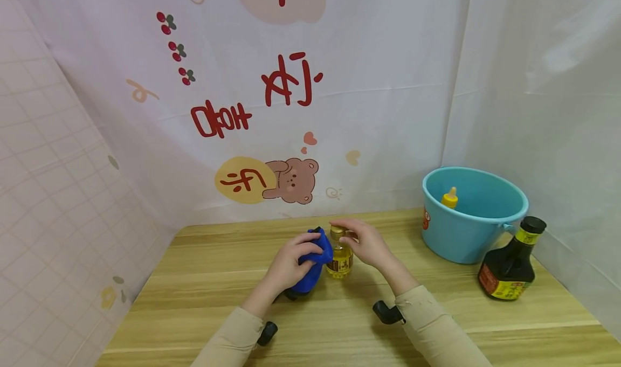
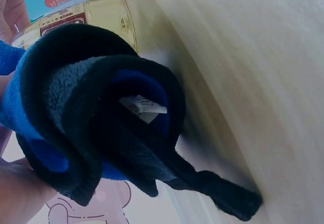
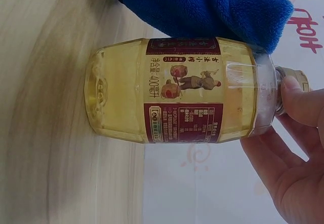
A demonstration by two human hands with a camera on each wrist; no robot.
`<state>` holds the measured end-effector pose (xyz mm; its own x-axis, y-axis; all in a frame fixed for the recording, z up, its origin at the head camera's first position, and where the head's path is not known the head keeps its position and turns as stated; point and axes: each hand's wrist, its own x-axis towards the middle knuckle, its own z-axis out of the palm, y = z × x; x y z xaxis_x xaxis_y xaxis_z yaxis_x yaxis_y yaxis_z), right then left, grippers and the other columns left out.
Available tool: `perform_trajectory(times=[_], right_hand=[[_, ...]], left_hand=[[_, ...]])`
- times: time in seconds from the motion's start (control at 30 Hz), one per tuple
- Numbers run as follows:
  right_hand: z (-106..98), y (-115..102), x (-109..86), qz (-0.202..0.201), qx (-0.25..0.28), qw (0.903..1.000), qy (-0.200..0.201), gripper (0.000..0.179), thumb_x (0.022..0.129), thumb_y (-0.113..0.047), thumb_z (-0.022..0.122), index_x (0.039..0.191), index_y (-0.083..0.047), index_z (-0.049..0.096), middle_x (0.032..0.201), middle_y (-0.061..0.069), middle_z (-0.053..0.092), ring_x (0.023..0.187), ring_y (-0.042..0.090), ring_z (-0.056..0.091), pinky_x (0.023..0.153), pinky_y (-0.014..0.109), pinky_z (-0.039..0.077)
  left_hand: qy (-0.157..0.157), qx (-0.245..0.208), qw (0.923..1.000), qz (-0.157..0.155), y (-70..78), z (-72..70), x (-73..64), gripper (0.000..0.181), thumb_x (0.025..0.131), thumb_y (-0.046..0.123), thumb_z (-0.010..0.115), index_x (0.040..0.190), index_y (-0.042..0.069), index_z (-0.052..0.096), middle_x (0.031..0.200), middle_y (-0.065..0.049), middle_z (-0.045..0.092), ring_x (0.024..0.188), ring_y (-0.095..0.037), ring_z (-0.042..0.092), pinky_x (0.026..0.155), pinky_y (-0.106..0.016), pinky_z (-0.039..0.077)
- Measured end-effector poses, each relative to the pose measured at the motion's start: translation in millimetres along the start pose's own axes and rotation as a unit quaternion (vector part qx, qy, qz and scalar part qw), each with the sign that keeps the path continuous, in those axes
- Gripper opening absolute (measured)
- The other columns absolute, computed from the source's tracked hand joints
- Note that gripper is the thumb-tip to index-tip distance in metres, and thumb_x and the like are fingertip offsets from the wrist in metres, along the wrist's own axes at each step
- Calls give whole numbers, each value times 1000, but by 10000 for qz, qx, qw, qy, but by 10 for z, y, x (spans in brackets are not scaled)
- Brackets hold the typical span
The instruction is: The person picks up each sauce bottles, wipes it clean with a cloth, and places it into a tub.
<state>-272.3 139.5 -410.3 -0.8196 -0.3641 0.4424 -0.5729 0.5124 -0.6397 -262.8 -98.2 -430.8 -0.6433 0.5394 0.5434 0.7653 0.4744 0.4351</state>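
Note:
My left hand [image 1: 287,263] grips a bunched blue cloth [image 1: 309,278] with dark edging near the middle of the table. In the left wrist view the cloth [image 2: 66,92] hangs in loose folds, with a white tag [image 2: 144,106] inside. Just to its right, a small bottle of yellow cooking oil [image 1: 340,263] stands upright on the table. My right hand [image 1: 367,244] holds that bottle at its gold cap, thumb and fingers about the cap and neck. Seen from the right wrist, the cloth [image 3: 212,11] lies against or very close to the oil bottle [image 3: 187,89].
A light blue bucket [image 1: 466,239] stands at the back right, with a yellow-capped bottle [image 1: 449,199] inside. In front of it is a dark sauce bottle [image 1: 507,267]. A printed white sheet [image 1: 378,113] hangs behind the wooden table [image 1: 204,286].

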Motion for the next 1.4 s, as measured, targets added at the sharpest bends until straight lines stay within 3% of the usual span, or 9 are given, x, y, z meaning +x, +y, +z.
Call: perform_trajectory(times=[0.53,0.77,1.03,1.4], right_hand=[[0,15,-17,1,2,10000,-1,43,91,4,66,133,-6,63,131,12,62,115,32,61,93,42,53],[-1,30,-24,-24,-72,10000,44,43,91,3,66,132,-8,63,130,12,62,114,32,62,92,41,53],[17,31,-17,-90,-107,9999,53,42,91,3,67,131,-9,64,128,12,63,112,31,62,91,39,54],[17,27,-10,-118,-192,9996,154,43,91,4,67,132,-9,64,128,13,63,114,33,61,91,40,54]], left_hand=[[-199,280,9994,-42,-29,63,-53,29,80,-9,75,98,14,77,133,-10,61,120,-37,56,99,-51,47],[-425,569,9975,-50,-53,95,-51,27,79,-9,75,94,13,78,130,-11,64,116,-36,59,97,-48,49],[-1161,1338,9837,-302,-57,177,-74,25,82,-7,72,94,14,79,128,-8,65,111,-24,64,98,-50,47],[-1471,1748,9729,-363,-78,227,-5,25,81,-6,74,92,16,79,124,-5,67,108,-23,64,89,-39,51]])
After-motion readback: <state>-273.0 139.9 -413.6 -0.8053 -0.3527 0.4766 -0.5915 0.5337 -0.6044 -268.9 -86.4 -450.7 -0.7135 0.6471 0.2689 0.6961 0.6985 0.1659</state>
